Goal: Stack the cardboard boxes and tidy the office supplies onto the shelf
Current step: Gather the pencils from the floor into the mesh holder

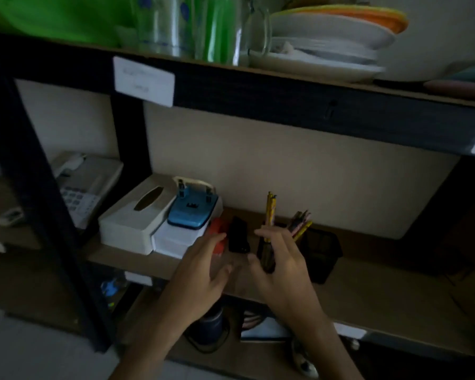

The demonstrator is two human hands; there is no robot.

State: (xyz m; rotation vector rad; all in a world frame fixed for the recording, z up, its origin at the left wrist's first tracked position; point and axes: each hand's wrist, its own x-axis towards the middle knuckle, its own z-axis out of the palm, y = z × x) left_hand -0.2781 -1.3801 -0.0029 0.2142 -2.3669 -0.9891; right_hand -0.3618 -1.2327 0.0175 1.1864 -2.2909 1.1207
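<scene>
You're on the tidying part of the job, sorting supplies on the middle shelf. Your right hand has its fingers curled round a bundle of pencils, held upright just left of the black pen pot, which already has a few pencils leaning in it. Your left hand is loose, fingers fairly straight and gripping nothing, its tips at a small red thing; whether they touch it is hard to tell in this dim light.

The next move looks like lifting the bundle over the pot's rim and lowering it in, points up, without knocking the pencils already there.

A small black thing stands between your hands, close enough to be nudged. Further left, a blue hole punch sits on a white box, beside a tissue box, with a telephone beyond the upright. Glasses and stacked plates fill the board above, so keep your lift low. No cardboard boxes are plainly in view here
</scene>
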